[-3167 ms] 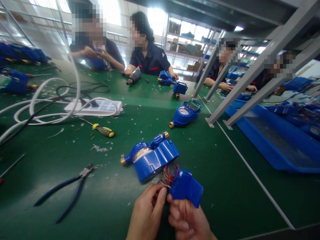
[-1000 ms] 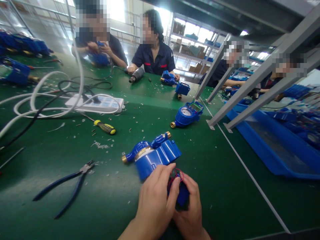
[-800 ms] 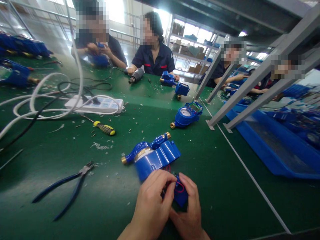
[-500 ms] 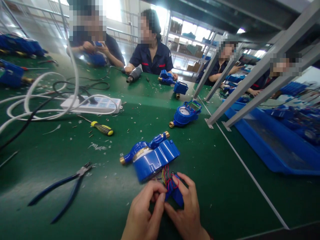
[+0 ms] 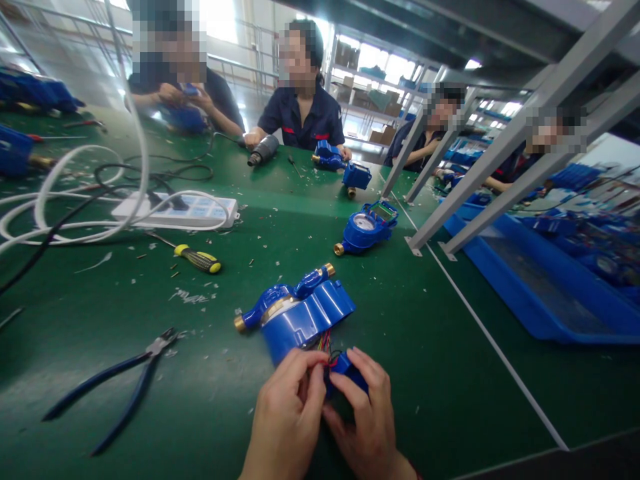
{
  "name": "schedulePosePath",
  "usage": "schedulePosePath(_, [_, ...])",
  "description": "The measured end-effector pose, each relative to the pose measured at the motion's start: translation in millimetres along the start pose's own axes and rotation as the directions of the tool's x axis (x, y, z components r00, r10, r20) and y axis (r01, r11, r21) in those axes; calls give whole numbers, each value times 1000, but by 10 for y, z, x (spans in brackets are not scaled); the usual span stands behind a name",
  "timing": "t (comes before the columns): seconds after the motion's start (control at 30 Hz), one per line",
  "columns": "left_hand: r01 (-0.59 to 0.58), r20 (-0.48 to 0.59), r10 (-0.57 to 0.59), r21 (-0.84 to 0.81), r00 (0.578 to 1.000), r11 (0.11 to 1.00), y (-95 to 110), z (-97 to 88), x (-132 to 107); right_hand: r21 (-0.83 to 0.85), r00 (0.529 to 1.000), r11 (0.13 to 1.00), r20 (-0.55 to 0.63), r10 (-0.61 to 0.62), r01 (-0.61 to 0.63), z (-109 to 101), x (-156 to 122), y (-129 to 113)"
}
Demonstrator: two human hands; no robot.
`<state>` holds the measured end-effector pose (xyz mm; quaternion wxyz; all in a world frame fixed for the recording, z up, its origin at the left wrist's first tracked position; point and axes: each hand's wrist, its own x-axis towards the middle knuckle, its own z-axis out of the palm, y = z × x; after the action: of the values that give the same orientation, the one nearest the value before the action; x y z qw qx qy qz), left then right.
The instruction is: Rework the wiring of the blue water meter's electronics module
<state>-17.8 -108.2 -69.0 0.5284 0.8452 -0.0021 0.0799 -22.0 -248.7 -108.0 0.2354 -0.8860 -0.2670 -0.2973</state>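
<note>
A blue water meter (image 5: 305, 317) with brass threaded ends lies on its side on the green table. Coloured wires (image 5: 325, 341) run out of its housing toward my hands. My left hand (image 5: 290, 407) pinches red and dark wires between thumb and index finger. In my right hand (image 5: 367, 407) is a small blue part (image 5: 353, 370), gripped between the fingers and thumb close to my left fingertips. The fingers hide much of the part and the wire ends.
Diagonal cutters (image 5: 150, 350), a yellow-black screwdriver (image 5: 197, 259) and a white power strip (image 5: 200, 210) lie on the left. Another meter (image 5: 367, 227) sits farther back. On the right stand grey metal legs (image 5: 440, 187) and a blue tray (image 5: 520, 293). Several co-workers sit across the table.
My hands have drawn closer together around the blue part. The red wires that looped over it are now gathered at my left fingertips. The view has shifted slightly.
</note>
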Motion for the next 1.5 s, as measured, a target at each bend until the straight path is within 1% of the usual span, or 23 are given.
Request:
schedulePosePath(0.07, [-9,-13,9,12,1000,1000,-27,-3,-18,66,1000,998,13,-22,21,-23,3,6])
schedulePosePath(0.13, [-19,3,19,33,1000,999,-32,-4,-34,174,999,985,39,-30,23,-64,23,22])
schedulePosePath(0.17, [-26,22,25,46,999,999,-27,-3,-42,229,998,974,56,-5,-8,-91,46,33])
schedulePosePath(0.23, [-36,57,31,86,998,996,-14,3,-53,311,987,939,112,114,-144,-150,128,57])
schedulePosePath(0.3, [-46,63,38,129,997,991,-12,17,-58,350,949,886,197,248,-304,-209,251,81])
schedulePosePath(0.33, [-46,56,39,145,998,988,-19,25,-58,361,926,861,256,279,-359,-236,322,92])
schedulePosePath(0.37, [-44,44,38,155,998,987,-31,33,-57,374,905,840,317,284,-394,-259,391,101])
schedulePosePath(0.43, [-39,14,37,158,999,987,-65,44,-54,388,873,814,408,269,-432,-292,513,111])
schedulePosePath(0.5, [-39,-20,42,155,999,987,-98,49,-55,386,850,805,462,253,-450,-307,591,108])
schedulePosePath(0.6, [-71,-60,82,168,995,983,-133,47,-70,378,812,779,515,273,-501,-302,623,83])
schedulePosePath(0.7, [-134,-65,152,230,986,964,-172,32,-92,397,780,720,538,320,-569,-288,601,51])
schedulePosePath(0.77, [-214,-65,244,303,968,929,-208,10,-97,410,764,684,544,347,-603,-282,587,36])
schedulePosePath(0.87, [-359,-36,416,443,909,821,-258,-42,-83,419,733,637,572,369,-647,-280,580,34])
schedulePosePath(0.93, [-426,11,486,502,874,753,-272,-83,-62,422,716,613,586,378,-668,-278,577,42])
schedulePosePath(1.0, [-470,56,520,519,853,715,-271,-125,-36,423,708,601,593,383,-679,-274,569,49])
schedulePosePath(1.1, [-509,107,540,525,835,682,-262,-179,0,425,705,595,598,382,-683,-264,549,50])
schedulePosePath(1.17, [-525,124,553,534,824,662,-262,-205,19,428,697,580,604,387,-693,-258,541,46])
schedulePosePath(1.27, [-569,139,602,544,786,617,-265,-227,38,428,681,556,613,400,-712,-251,545,39])
schedulePosePath(1.4, [-623,146,672,554,726,553,-249,-229,40,422,697,583,596,399,-694,-250,562,32])
schedulePosePath(1.5, [-631,130,698,566,704,531,-240,-213,21,418,710,607,589,385,-676,-249,565,23])
